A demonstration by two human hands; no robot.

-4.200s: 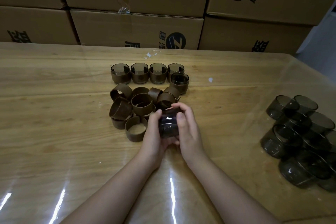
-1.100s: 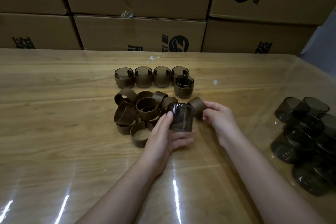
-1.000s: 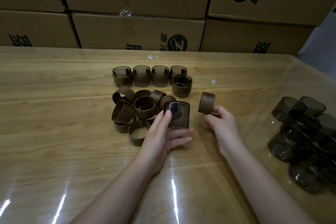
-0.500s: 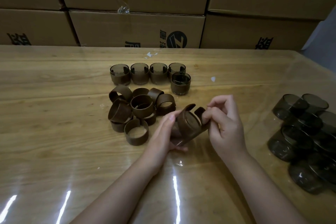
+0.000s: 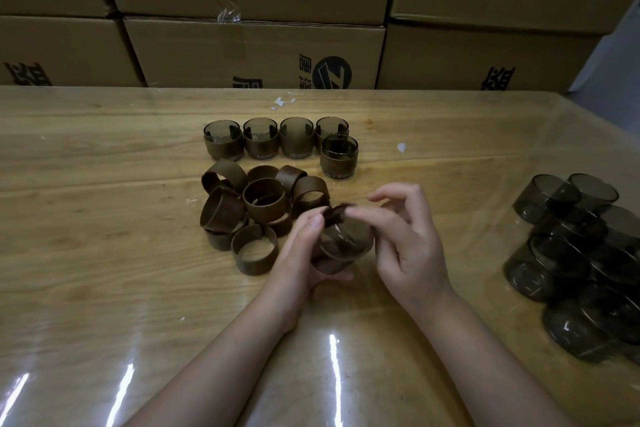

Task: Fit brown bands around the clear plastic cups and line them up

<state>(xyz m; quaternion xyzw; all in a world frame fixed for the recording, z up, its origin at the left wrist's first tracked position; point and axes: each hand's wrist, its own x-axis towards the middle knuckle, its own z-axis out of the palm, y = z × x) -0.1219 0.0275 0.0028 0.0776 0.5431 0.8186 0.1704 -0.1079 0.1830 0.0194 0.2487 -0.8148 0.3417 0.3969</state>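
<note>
My left hand point(image 5: 301, 253) holds a clear smoky cup point(image 5: 349, 239) tilted on its side just above the table. A brown band point(image 5: 334, 213) sits partly over the cup's top edge. My right hand point(image 5: 405, 239) pinches that band between thumb and forefinger. A heap of loose brown bands point(image 5: 256, 211) lies just left of my hands. Behind it, several banded cups point(image 5: 259, 139) stand in a row, with one more banded cup point(image 5: 339, 156) in front of the row's right end.
A pile of bare smoky cups point(image 5: 581, 253) lies at the right side of the glossy wooden table point(image 5: 104, 253). Stacked cardboard boxes point(image 5: 252, 52) form a wall along the far edge. Small white scraps point(image 5: 401, 147) lie near the row.
My right hand picked a band from the heap and brought it to the cup in my left hand. The band now sits over the cup's edge, and the cup is tilted lower.
</note>
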